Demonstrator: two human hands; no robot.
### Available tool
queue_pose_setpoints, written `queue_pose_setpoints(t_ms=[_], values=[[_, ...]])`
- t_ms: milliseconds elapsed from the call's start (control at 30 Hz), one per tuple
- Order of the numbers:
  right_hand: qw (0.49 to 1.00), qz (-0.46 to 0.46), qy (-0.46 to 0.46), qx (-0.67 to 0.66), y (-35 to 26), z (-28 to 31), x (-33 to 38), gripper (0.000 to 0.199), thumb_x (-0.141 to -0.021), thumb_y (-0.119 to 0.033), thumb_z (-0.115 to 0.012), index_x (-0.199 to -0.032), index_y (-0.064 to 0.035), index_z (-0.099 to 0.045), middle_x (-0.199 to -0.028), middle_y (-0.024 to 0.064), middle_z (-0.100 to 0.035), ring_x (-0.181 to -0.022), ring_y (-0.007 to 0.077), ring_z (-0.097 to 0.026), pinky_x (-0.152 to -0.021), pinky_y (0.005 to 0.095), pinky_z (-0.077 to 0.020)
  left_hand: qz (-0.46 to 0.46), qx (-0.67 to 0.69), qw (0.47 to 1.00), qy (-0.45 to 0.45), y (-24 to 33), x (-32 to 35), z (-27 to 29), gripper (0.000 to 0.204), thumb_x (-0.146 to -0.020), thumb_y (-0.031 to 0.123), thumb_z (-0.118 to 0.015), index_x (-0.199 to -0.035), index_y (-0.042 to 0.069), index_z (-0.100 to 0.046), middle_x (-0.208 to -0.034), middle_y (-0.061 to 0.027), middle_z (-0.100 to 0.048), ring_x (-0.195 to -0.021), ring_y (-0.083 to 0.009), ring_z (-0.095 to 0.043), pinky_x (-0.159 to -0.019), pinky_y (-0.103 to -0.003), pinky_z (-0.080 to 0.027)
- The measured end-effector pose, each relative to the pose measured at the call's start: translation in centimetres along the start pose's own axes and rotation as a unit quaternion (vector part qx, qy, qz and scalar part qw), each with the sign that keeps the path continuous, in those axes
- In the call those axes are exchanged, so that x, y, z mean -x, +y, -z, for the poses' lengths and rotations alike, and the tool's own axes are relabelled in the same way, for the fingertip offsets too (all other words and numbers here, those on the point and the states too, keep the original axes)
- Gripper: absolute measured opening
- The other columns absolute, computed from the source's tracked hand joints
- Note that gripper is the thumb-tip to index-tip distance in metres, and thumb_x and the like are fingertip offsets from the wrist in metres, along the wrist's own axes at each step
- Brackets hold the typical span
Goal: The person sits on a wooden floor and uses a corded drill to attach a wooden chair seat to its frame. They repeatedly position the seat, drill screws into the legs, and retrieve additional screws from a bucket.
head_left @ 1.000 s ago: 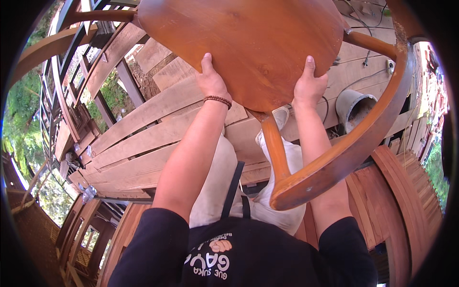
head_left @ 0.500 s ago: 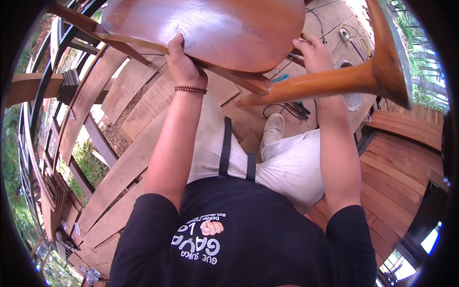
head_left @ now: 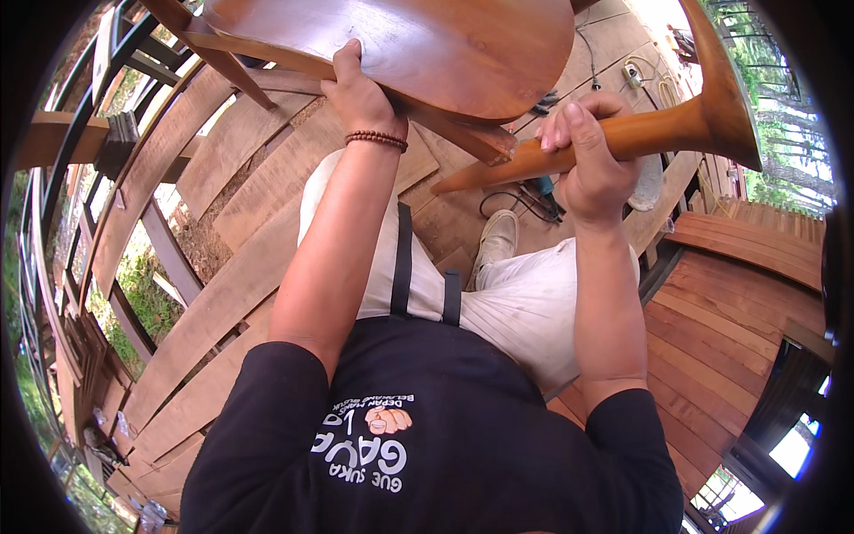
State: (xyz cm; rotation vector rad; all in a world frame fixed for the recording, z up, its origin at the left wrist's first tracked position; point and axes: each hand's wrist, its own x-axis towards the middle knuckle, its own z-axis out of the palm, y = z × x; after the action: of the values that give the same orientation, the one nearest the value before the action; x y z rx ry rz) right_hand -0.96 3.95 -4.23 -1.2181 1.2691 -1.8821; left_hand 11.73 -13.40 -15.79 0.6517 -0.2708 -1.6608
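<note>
One wooden chair (head_left: 418, 44), held up off the deck, seat underside facing the camera. Two hands on it.

Left hand (head_left: 360, 89): fingers clamped over the near edge of the round seat, thumb side toward the camera, fingertips hidden above the rim. One beaded bracelet (head_left: 377, 138) just below the hand, on the wrist. One dark chair rail (head_left: 209, 49) runs off to the left of those fingers.

Between the two hands: one square stretcher end (head_left: 471, 138) juts out under the seat.

Right hand (head_left: 592, 165): fingers wrapped fully around one tapered chair leg (head_left: 640, 138), closed tight; the leg flares wider to the right of the fingers, narrow tip pointing left of them.

Below the right fingers: one white shoe (head_left: 495, 240) on the plank deck (head_left: 222, 294), one power tool (head_left: 543, 191) with its black cable just beside the shoe.
</note>
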Motion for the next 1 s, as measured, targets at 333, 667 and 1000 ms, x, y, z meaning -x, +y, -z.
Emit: queue_pose_setpoints(t_ms=[333,667,1000], values=[[0.997,-0.03,0.01,0.065,-0.9,0.4,0.8,0.006,-0.095,-0.008,-0.054,-0.093,-0.0034,-0.051,-0.07,0.0054,-0.051,-0.064,0.0171,-0.052,-0.072,0.0394,-0.0481,-0.013,-0.068,0.997,-0.016,0.2,2.0,-0.1,0.046,-0.096,0.031,-0.05,-0.129,-0.001,-0.051,-0.125,-0.0132,-0.06,-0.118,-0.0264,-0.058,-0.102,-0.042,-0.045],[0.998,0.011,0.007,0.063,-0.2,0.8,1.1,0.007,-0.095,-0.008,-0.053,-0.1,-0.005,-0.051,-0.072,0.0069,-0.051,-0.064,0.019,-0.053,-0.069,0.0389,-0.0491,-0.043,-0.072,0.996,-0.03,0.0,2.2,-0.1,0.047,-0.095,0.032,-0.054,-0.13,0.001,-0.051,-0.126,-0.0104,-0.059,-0.12,-0.0243,-0.056,-0.102,-0.041,-0.044],[0.999,0.032,0.017,0.016,0.1,1.3,1.3,0.012,-0.091,0.001,-0.056,-0.1,-0.0006,-0.049,-0.075,0.0109,-0.057,-0.064,0.0183,-0.056,-0.066,0.0378,-0.0519,-0.037,-0.09,0.995,-0.012,0.2,2.7,-0.2,0.049,-0.095,0.032,-0.054,-0.132,0.0,-0.05,-0.127,-0.0105,-0.058,-0.119,-0.0233,-0.057,-0.101,-0.04,-0.045]])
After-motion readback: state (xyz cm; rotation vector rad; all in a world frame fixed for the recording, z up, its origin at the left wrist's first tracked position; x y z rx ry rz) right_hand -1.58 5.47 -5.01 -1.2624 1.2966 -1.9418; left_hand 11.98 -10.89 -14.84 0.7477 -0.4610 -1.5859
